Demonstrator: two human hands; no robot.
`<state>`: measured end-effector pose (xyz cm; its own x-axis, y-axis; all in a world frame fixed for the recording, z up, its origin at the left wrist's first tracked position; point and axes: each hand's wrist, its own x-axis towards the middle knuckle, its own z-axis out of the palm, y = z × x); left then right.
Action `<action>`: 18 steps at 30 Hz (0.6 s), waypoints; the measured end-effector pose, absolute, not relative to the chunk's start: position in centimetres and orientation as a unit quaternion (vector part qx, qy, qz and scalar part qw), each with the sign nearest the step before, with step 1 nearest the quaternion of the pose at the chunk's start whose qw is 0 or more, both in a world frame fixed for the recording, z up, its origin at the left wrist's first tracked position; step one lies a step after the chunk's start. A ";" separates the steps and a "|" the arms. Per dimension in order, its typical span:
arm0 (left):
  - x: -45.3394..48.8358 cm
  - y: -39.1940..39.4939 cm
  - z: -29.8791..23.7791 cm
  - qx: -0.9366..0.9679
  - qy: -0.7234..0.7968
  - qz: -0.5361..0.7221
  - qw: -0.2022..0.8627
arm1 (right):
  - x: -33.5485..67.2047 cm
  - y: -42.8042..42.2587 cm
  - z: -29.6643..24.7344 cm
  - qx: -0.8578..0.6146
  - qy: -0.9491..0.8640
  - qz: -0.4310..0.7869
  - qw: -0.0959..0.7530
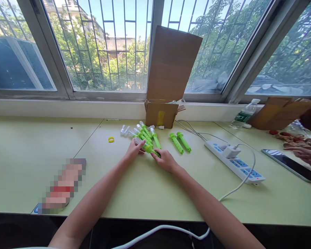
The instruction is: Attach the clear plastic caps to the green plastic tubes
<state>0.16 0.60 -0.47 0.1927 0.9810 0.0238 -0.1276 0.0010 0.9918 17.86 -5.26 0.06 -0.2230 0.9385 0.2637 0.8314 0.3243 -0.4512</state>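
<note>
Between my two hands is a green plastic tube with a clear cap (pixel 148 148). My left hand (pixel 133 149) grips it at the clear end, while the fingers of my right hand (pixel 165 159) close round its green end. Just beyond my hands lies a pile of similar green tubes with clear tops (pixel 144 130). Loose clear caps (pixel 124 130) rest at the pile's left side. Two green tubes without clear caps (pixel 180 142) lie side by side to the right. My fingers hide part of the held tube.
An open cardboard box (pixel 160 112) stands against the window ledge. A yellow ring (pixel 111 139) lies left of the pile. To the right are a power strip (pixel 234 162) with cables, a water bottle (pixel 245 114), a phone (pixel 292 166) and another person's hand (pixel 305 155).
</note>
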 end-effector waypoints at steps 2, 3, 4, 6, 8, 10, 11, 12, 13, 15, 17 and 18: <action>0.2 0.7 -0.5 0.517 0.413 0.484 0.573 | 17.9 -5.3 0.1 -0.570 -0.776 0.106 0.251; 0.2 0.7 -0.6 0.518 0.412 0.484 0.573 | 17.9 -5.3 0.1 -0.569 -0.776 0.107 0.251; 0.1 0.7 -0.6 0.518 0.411 0.484 0.573 | 17.9 -5.3 0.1 -0.568 -0.776 0.107 0.252; 0.2 0.7 -0.6 0.519 0.409 0.484 0.573 | 17.9 -5.2 0.0 -0.567 -0.777 0.107 0.252; 0.2 0.7 -0.6 0.519 0.410 0.484 0.573 | 17.9 -5.2 0.0 -0.567 -0.777 0.106 0.251; 0.2 0.6 -0.6 0.520 0.410 0.483 0.573 | 17.9 -5.2 -0.1 -0.569 -0.777 0.103 0.250; 0.2 0.6 -0.5 0.520 0.410 0.483 0.573 | 17.9 -5.2 -0.1 -0.569 -0.777 0.102 0.249; 0.2 0.6 -0.5 0.520 0.410 0.483 0.573 | 17.9 -5.2 -0.1 -0.570 -0.777 0.101 0.249; 0.2 0.6 -0.5 0.520 0.409 0.483 0.573 | 17.9 -5.2 -0.1 -0.570 -0.777 0.101 0.249; 0.2 0.6 -0.4 0.521 0.409 0.484 0.571 | 17.9 -5.2 -0.1 -0.569 -0.777 0.100 0.249; 0.2 0.6 -0.4 0.522 0.410 0.484 0.570 | 17.9 -5.2 0.0 -0.568 -0.778 0.099 0.249; 0.2 0.5 -0.4 0.522 0.410 0.483 0.571 | 17.9 -5.2 0.0 -0.568 -0.778 0.099 0.249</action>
<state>0.16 0.55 -0.40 0.1969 0.9798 0.0365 -0.1230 -0.0123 0.9923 17.92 -5.20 0.00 -0.2301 0.9335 0.2751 0.8345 0.3347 -0.4377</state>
